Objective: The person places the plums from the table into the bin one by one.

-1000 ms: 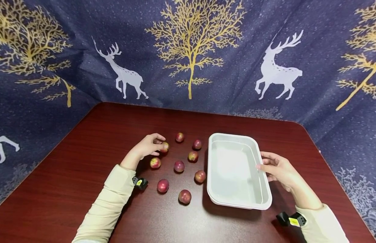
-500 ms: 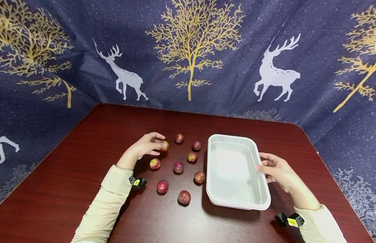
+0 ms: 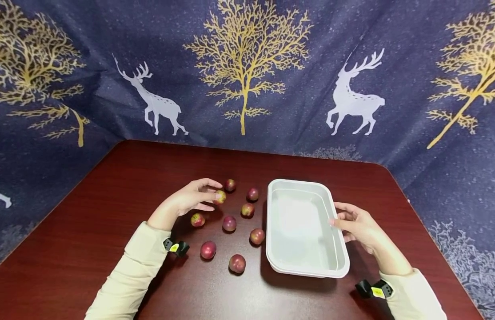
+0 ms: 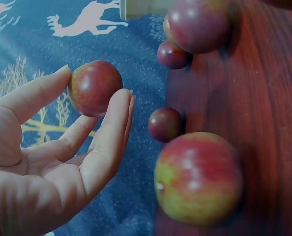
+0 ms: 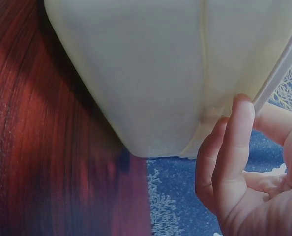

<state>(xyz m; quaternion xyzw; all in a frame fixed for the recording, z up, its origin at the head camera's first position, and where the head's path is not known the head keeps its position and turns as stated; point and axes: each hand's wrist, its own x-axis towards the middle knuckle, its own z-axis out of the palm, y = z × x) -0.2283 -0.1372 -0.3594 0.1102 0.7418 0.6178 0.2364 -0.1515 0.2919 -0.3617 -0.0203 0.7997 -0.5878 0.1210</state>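
My left hand (image 3: 193,198) pinches a red and yellow plum (image 3: 220,197) between thumb and fingertips. In the left wrist view this plum (image 4: 96,88) is held off the tabletop, and the other fingers of the hand (image 4: 52,162) are bent loosely beneath it. Several more plums lie scattered to the left of a white plastic tub; the closest are a dark one (image 3: 230,185) behind and a yellow-red one (image 3: 197,219) in front. My right hand (image 3: 359,224) grips the right rim of the tub (image 3: 272,222), thumb over the edge and fingers outside. No plum shows inside the tub.
The dark red wooden table (image 3: 183,293) carries everything. A single plum (image 3: 257,236) lies close to the tub's left wall, and another (image 3: 237,264) lies towards the front. Behind the table hangs a blue cloth (image 3: 215,115) with deer and trees.
My left hand has moved right with the pinched plum, closer to the dark plum behind it. The right hand keeps its hold on the tub. The head view has shifted slightly.
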